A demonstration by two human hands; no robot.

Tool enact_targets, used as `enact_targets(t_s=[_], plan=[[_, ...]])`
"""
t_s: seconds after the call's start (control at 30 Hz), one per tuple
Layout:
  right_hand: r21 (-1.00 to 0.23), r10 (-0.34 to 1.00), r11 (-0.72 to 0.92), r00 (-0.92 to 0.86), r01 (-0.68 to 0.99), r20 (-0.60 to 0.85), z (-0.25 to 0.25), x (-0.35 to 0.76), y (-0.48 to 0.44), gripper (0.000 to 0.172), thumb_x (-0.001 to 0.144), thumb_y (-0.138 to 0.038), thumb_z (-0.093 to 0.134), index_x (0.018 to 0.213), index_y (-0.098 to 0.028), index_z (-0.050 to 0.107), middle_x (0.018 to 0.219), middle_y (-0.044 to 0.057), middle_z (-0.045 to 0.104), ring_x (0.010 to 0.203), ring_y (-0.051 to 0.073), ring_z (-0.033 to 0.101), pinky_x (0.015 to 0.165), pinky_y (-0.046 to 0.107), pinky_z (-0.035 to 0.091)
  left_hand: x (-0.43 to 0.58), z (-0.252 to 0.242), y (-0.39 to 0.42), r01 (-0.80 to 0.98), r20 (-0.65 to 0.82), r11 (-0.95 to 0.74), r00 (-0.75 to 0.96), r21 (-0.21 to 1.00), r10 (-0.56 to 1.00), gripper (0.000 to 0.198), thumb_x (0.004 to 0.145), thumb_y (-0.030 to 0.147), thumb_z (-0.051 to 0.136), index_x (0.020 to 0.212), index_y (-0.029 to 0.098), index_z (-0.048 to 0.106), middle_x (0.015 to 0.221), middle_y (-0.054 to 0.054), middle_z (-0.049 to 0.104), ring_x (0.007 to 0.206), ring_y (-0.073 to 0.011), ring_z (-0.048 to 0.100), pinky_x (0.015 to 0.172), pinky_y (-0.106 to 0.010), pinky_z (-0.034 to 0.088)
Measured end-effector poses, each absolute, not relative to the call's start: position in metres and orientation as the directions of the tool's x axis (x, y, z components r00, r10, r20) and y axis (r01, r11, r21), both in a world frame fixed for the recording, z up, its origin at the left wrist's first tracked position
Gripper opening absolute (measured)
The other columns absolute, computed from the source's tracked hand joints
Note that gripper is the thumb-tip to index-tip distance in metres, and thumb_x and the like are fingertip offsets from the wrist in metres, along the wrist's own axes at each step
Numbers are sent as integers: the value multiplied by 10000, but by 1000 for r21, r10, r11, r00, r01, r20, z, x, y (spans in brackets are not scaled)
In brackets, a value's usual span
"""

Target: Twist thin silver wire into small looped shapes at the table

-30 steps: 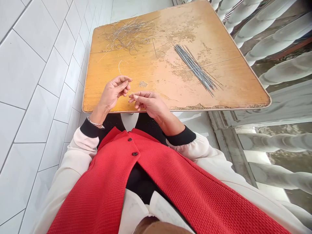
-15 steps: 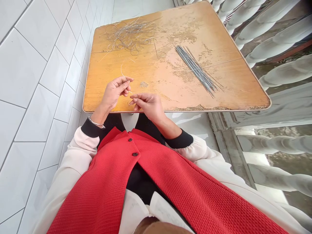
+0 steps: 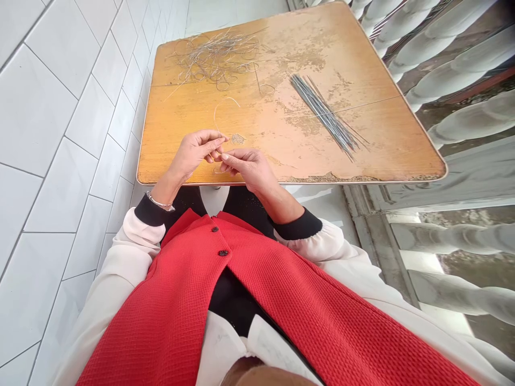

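Seemingly midway, pinching a thin wire (image 3: 225, 98) between fingertips of left hand (image 3: 193, 153) and right hand (image 3: 246, 167) at the table (image 3: 382, 140) edge, with looped wires (image 3: 213, 56) heaped beyond and straight wires (image 3: 324, 115) lying unbent.

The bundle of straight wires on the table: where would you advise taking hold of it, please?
Take the bundle probably mid-length, from above, grip across the strands: it lies flat and diagonal, and its near end fans out loosely. The left hand and right hand pinch a bent wire.
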State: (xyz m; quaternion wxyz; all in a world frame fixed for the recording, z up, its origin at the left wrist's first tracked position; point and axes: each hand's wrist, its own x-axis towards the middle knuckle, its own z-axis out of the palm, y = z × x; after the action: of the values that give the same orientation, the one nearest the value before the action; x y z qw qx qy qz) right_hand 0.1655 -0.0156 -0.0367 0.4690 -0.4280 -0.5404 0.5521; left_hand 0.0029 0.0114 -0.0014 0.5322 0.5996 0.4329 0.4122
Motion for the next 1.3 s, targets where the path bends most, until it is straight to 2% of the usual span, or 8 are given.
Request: enact_targets(t_s=[0.13, 0.27, 0.5, 0.67, 0.8, 0.97, 1.17, 1.3], plan=[[-999, 976, -4, -218, -43, 6, -37, 167, -12, 321, 685, -481, 832, 673, -169, 758, 592, 14, 633, 546, 86, 459, 492, 235, 338, 2, 1, 7, 114, 19, -51, 265, 992, 964, 181, 932, 325, 674, 949, 146, 690, 734, 17, 685, 583, -28, 616, 552, -137, 463], [-991, 995, -19, -100, -135, -6, -42, 167, -8, 249, 705, -417, 807, 686, -175, 754, 631, 8, 618, 531, 77, 424, 476, 234, 330, -2, -3, -6, 177, -6, -24, 165, 984, 986, 245, 933, 399, 660, 949, 155, 637, 777, 10, 688, 622, -34, 632, 527, -115, 453], [-978, 982, 180, 83, -107, 172, -55, 159, -5, 135, 767, -310, 738, 728, -190, 786, 733, 17, 708, 606, 88, 522, 549, 233, 407, 11, -21, -27, 203, -43, -4, 224, 979, 974, 195, 873, 323, 727, 851, 162, 620, 740, 25, 662, 643, -56, 653, 527, -125, 485], [-971, 980, 196, 61, -138, 189, -50, 160, -3, 154, 758, -347, 761, 759, -198, 797, 743, 13, 718, 577, 77, 485, 520, 223, 399, 12, -25, -23, 89, 45, -62, 187, 994, 981, 195, 953, 294, 620, 817, 156, 640, 684, 26, 670, 592, -51, 655, 542, -140, 501], [-971, 990, 134, -19, -199, 140, -44, 168, 3, 148, 700, -322, 816, 750, -191, 770, 733, 4, 692, 565, 66, 482, 476, 199, 398, 8, -19, -21, 51, -4, -5, 174, 999, 985, 295, 961, 374, 615, 765, 154, 612, 642, 19, 672, 546, -57, 654, 517, -148, 481], [-973, 982, 149, -88, -176, 166, -42, 170, 3, 206, 668, -334, 850, 735, -183, 727, 737, 5, 677, 627, 88, 564, 499, 199, 464, 9, -17, -22, 21, -37, 34, 162, 999, 986, 302, 964, 355, 611, 740, 153, 604, 655, 17, 690, 570, -59, 678, 523, -142, 483], [-947, 958, 265, -65, -180, 281, -50, 164, 0, 308, 662, -436, 880, 726, -200, 693, 729, -15, 649, 607, 83, 547, 571, 236, 522, 12, -23, -21, -38, -146, 153, 142, 987, 979, 319, 963, 335, 606, 703, 151, 587, 557, 28, 650, 455, -44, 600, 476, -141, 444], [-951, 963, 224, -104, -211, 249, -51, 165, 0, 317, 660, -442, 880, 729, -199, 689, 735, -12, 653, 620, 88, 558, 589, 242, 517, 12, -24, -22, -72, -177, 187, 130, 980, 976, 322, 955, 379, 625, 729, 151, 593, 557, 30, 642, 456, -39, 588, 480, -138, 443]])
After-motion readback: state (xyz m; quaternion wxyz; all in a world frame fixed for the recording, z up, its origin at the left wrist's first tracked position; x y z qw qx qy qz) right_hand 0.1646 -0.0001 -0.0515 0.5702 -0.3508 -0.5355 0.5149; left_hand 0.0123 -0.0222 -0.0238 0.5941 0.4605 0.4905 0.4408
